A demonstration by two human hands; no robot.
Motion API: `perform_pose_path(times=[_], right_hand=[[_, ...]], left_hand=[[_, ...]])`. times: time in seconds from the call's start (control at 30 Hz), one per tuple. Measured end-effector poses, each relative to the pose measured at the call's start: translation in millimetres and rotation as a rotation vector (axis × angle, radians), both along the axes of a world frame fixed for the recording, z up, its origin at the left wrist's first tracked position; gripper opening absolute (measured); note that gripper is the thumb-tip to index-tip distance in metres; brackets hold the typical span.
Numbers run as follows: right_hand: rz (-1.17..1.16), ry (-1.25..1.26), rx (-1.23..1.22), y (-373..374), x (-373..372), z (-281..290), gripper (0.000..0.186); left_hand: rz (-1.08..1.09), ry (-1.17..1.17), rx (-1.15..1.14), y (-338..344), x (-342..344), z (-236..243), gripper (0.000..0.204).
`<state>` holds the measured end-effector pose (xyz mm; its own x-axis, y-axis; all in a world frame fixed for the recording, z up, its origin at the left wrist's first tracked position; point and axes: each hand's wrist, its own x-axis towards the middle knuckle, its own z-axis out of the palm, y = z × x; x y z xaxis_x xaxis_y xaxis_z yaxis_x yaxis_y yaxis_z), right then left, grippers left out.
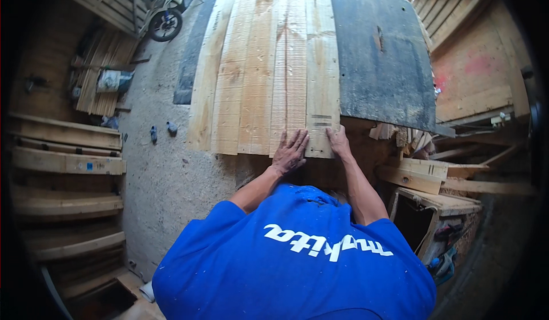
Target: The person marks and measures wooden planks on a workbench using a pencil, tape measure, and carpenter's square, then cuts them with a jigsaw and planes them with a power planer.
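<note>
Several pale rough-sawn planks lie side by side, running away from me on a dark board. My left hand [290, 152] rests on their near ends with its fingers spread, across the seam beside the rightmost plank [322, 80]. That plank carries short dark marks near its front end. At its right edge, close to the near corner, my right hand [339, 141] grips the wood, its fingers partly hidden. Left of these is a reddish-streaked plank [287, 62]; a yellower plank [207, 85] forms the left end of the row.
The dark board [383, 51] extends to the right of the planks. Below it, offcuts [414, 174] are heaped near a wooden box [440, 203]. Stacked beams [68, 161] stand along the left, beside rough concrete floor [154, 171]. A motorbike wheel [165, 25] shows at the far left.
</note>
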<state>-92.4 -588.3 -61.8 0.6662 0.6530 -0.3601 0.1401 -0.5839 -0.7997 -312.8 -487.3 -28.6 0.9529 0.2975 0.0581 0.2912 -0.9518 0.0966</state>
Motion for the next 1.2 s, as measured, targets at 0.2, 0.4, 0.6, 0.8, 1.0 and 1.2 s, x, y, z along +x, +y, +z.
perform_pose_path(times=[0.2, 0.4, 0.6, 0.8, 1.0, 1.2], right_hand=[[0.017, -0.037, 0.155, -6, 3, -37, 0.08], [0.03, -0.065, 0.143, -9, -3, -17, 0.078], [-0.003, -0.099, 0.078, -13, -11, -13, 0.077], [0.019, -0.113, 0.109, -17, -2, -46, 0.078], [-0.094, -0.033, -0.114, -36, -8, -14, 0.074], [-0.108, 0.003, -0.106, -21, 4, -8, 0.07]], left_hand=[[0.005, 0.028, -0.04, 1, 0, 11, 0.1], [0.005, 0.015, -0.064, 1, -2, 10, 0.099], [-0.007, -0.011, -0.112, 0, -6, 6, 0.098], [0.013, -0.119, -0.243, 13, -10, -5, 0.108], [0.161, -0.037, -0.23, 18, -38, 12, 0.116], [0.202, -0.159, -0.241, 21, -92, 0, 0.096]])
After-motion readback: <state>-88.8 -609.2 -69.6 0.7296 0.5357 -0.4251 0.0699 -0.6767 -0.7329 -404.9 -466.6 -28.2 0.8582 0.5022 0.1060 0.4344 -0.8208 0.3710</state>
